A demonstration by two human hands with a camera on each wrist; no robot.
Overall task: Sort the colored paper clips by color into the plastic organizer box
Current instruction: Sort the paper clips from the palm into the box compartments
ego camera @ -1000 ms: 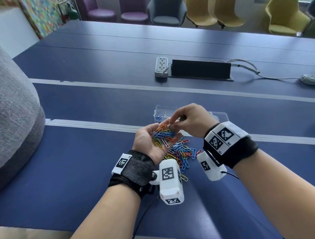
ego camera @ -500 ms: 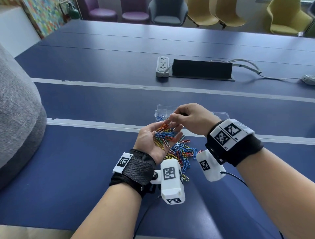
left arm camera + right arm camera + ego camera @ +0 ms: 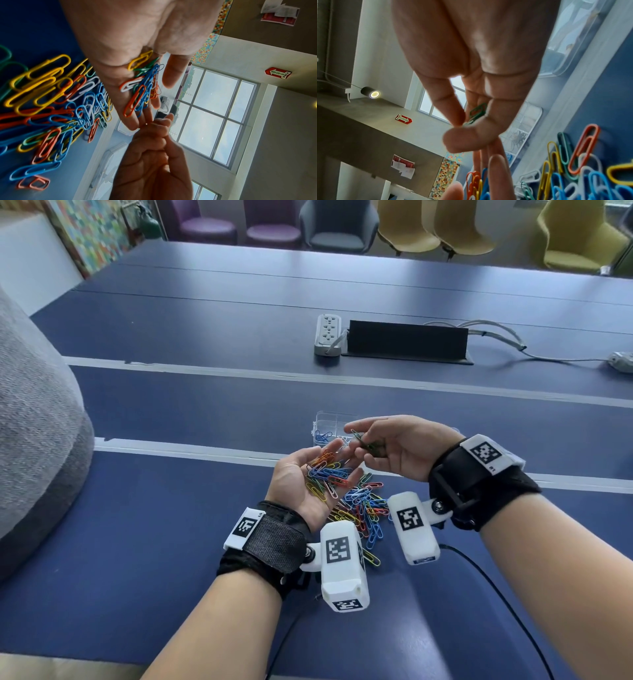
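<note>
My left hand [image 3: 310, 474] lies palm up above the table and cups several mixed-colour paper clips [image 3: 327, 474] [image 3: 142, 83]. My right hand [image 3: 387, 446] is turned palm up just to its right and pinches green paper clips [image 3: 364, 441] [image 3: 477, 113] between thumb and fingers. A loose pile of coloured clips [image 3: 364, 508] [image 3: 51, 108] lies on the blue table under both hands. The clear plastic organizer box [image 3: 330, 422] stands just beyond the hands, with blue clips [image 3: 322, 435] in its near-left compartment; its right part is hidden by my right hand.
A white power strip [image 3: 328, 334] and a black cable box [image 3: 407, 338] with cords sit farther back on the table. A grey cushioned shape [image 3: 34, 422] stands at the left. Chairs [image 3: 337, 227] line the far side.
My right hand has lifted off the clips in my left palm and turned palm up, bringing green clips away with it. The left hand stays in place.
</note>
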